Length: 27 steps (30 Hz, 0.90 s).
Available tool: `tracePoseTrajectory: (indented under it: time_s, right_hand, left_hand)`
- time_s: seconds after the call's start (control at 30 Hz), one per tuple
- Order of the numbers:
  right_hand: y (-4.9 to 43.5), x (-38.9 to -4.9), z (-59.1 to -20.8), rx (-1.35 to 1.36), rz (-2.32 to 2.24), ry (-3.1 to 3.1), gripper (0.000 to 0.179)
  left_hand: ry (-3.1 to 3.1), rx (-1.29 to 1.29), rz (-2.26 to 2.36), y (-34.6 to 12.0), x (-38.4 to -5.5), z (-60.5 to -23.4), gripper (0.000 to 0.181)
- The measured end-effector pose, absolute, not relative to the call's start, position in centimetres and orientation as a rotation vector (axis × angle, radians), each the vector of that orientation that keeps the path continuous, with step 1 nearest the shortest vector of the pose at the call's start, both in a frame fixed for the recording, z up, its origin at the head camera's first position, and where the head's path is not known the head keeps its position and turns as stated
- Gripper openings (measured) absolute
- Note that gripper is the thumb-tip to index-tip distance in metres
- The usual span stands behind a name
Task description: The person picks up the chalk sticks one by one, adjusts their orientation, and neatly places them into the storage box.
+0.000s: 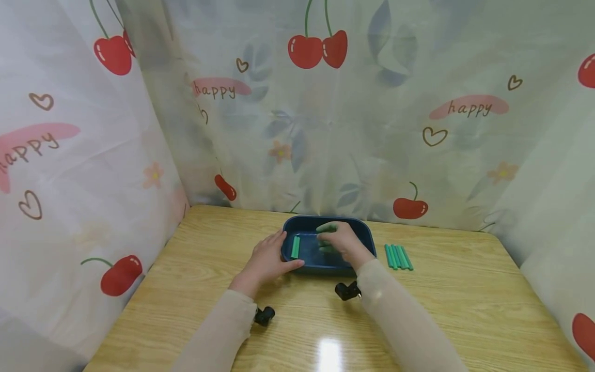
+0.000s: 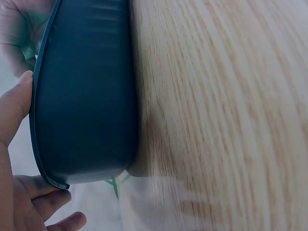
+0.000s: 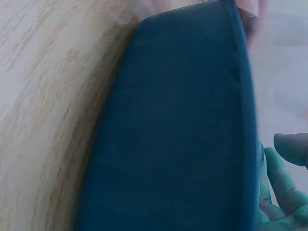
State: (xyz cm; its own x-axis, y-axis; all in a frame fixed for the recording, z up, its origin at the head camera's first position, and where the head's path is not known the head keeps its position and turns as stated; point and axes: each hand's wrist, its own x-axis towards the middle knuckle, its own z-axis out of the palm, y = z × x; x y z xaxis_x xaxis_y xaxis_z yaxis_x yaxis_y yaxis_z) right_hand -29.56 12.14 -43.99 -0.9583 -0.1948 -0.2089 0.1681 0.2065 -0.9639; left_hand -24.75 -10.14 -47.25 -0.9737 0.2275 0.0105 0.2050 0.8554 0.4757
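A dark blue rectangular tray [image 1: 321,270] stands on the wooden table. My left hand [image 1: 266,262] holds its left end, thumb on the near rim and fingers along the left side; the left wrist view shows the thumb tip against the rim of the tray [image 2: 86,101]. Inside, near that end, two green sticks [image 1: 295,248] lie side by side. Over the middle of the tray is my right hand [image 1: 345,243], fingers bent loosely. The right wrist view shows its thumb and fingers apart behind the tray wall [image 3: 168,120], with no stick visible between them.
Several green sticks [image 1: 398,257] lie in a row on the table [image 1: 455,299], right of the tray. A cloth printed with cherries [image 1: 411,208] hangs behind and along both sides. Small black devices [image 1: 347,291] are worn at the wrists.
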Motion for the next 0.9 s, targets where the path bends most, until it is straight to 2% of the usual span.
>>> tracePoseTrajectory:
  time_s: [0.57, 0.9]
  right_hand:
    - [14.2, -27.9, -41.6, -0.102, -1.807, 2.208, 0.041]
    - [15.5, -27.3, -41.1, -0.095, -1.855, 2.178, 0.038]
  left_hand:
    - [2.964, 0.326, 0.783, -10.1, -24.5, -46.9, 0.102]
    - [2.962, 0.317, 0.776, -10.1, -24.4, -46.8, 0.104]
